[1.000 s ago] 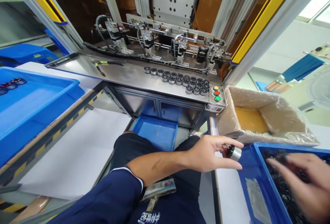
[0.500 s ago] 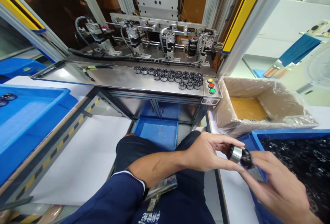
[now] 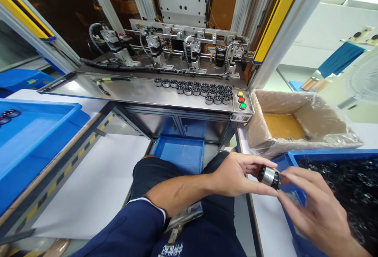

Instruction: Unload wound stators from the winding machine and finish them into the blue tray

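My left hand reaches across to the right and is closed around a silver metal ring with black plastic ends, which looks like a small motor stator. The ring lies tilted between thumb and fingers. From the right, my right hand pinches a black plastic end piece against the ring's right face. Fingertips of my right hand hide part of this piece. Several similar rings stand in rows on the metal ledge of the machine ahead.
At right, a blue bin holds many black plastic parts, behind it a plastic-lined carton. Coloured buttons sit at the ledge's right end. Green-and-black pliers lie on the ledge. A blue tray stands left; a blue bin sits below.
The black end piece, earlier tilted and a little apart at the ring's right side, now sits flush against it. My right hand has shifted slightly left and up.
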The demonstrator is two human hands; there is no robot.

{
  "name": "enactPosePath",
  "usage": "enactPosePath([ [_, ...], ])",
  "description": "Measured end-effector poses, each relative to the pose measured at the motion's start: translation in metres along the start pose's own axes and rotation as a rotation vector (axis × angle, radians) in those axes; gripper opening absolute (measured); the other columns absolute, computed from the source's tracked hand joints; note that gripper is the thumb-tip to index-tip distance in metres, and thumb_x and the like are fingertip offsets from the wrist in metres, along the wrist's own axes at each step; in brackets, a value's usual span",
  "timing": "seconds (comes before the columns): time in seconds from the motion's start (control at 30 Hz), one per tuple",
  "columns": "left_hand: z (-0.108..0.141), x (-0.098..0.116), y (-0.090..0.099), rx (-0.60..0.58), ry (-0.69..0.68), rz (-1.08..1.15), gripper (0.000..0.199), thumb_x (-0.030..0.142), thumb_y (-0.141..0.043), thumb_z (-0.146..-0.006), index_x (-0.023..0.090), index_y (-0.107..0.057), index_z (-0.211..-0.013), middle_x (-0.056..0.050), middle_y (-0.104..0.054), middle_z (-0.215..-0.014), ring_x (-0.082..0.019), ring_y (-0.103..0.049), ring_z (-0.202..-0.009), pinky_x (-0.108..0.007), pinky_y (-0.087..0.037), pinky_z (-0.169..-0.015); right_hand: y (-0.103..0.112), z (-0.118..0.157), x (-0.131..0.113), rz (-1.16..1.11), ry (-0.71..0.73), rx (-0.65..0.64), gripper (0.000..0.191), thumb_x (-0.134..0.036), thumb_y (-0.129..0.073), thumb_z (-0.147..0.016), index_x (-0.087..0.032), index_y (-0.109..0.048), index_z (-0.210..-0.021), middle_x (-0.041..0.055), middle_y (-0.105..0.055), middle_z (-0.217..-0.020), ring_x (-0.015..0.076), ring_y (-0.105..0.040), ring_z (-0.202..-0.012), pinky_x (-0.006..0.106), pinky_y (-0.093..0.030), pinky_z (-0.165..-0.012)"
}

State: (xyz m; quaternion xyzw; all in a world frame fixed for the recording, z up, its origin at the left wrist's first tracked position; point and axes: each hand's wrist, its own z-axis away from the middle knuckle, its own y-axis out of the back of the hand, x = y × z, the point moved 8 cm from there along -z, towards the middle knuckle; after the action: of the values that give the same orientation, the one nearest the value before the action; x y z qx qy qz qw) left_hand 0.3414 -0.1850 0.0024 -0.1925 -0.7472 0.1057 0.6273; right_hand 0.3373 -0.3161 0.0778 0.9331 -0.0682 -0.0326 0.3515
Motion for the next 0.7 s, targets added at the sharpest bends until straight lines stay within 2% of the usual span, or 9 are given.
enactPosePath([
  [0.07, 0.0000, 0.0000, -0.0004, -0.001, 0.016, -0.011, 0.080, 0.036, -0.099, -0.044, 0.010, -0.073, -0.115, -0.013, -0.077, -0.101, -0.026, -0.075, -0.093, -0.050, -0.057, -0.101, 0.0020, -0.0007, -0.0028, 0.058, 0.028, -0.012, 0.026, -0.007, -0.064, -0.092, -0.014, -0.060, -0.117, 0.0096, -0.064, -0.104, 0.0164, -0.067, -0.091, 0.026, -0.056, -0.080],
  [0.2, 0.0000, -0.0026, -0.0019, -0.010, 0.032, -0.021, 0.082, 0.040, -0.099, -0.043, 0.010, -0.074, -0.115, -0.012, -0.077, -0.098, -0.026, -0.075, -0.091, -0.052, -0.057, -0.099, 0.0047, -0.0005, -0.0065, 0.141, 0.076, -0.051, 0.027, -0.012, -0.064, -0.094, -0.008, -0.061, -0.120, 0.0118, -0.064, -0.103, 0.0179, -0.066, -0.090, 0.028, -0.054, -0.078],
  [0.47, 0.0016, -0.0005, -0.0031, -0.027, 0.013, 0.007, 0.080, 0.039, -0.098, -0.046, 0.010, -0.074, -0.116, -0.012, -0.077, -0.103, -0.027, -0.075, -0.096, -0.051, -0.056, -0.103, 0.0037, -0.0026, -0.0058, 0.065, 0.114, -0.098, 0.023, -0.008, -0.063, -0.094, -0.007, -0.061, -0.117, 0.0140, -0.064, -0.104, 0.0205, -0.064, -0.096, 0.030, -0.056, -0.084],
  [0.57, 0.0022, -0.0024, -0.0035, -0.035, 0.039, 0.003, 0.082, 0.038, -0.099, -0.044, 0.011, -0.073, -0.117, -0.012, -0.078, -0.102, -0.028, -0.075, -0.097, -0.051, -0.056, -0.102, 0.0036, -0.0001, -0.0029, 0.085, 0.091, -0.083, 0.024, -0.013, -0.060, -0.097, -0.009, -0.060, -0.120, 0.0133, -0.063, -0.106, 0.0189, -0.065, -0.092, 0.028, -0.057, -0.080],
  [0.7, 0.0017, -0.0095, -0.0052, -0.064, 0.064, 0.021, 0.083, 0.038, -0.099, -0.045, 0.012, -0.073, -0.120, -0.009, -0.077, -0.099, -0.025, -0.074, -0.093, -0.049, -0.056, -0.100, 0.0002, 0.0054, -0.0053, 0.178, 0.140, -0.068, 0.022, -0.016, -0.057, -0.099, -0.011, -0.061, -0.119, 0.0117, -0.063, -0.101, 0.0186, -0.066, -0.088, 0.026, -0.057, -0.074],
])
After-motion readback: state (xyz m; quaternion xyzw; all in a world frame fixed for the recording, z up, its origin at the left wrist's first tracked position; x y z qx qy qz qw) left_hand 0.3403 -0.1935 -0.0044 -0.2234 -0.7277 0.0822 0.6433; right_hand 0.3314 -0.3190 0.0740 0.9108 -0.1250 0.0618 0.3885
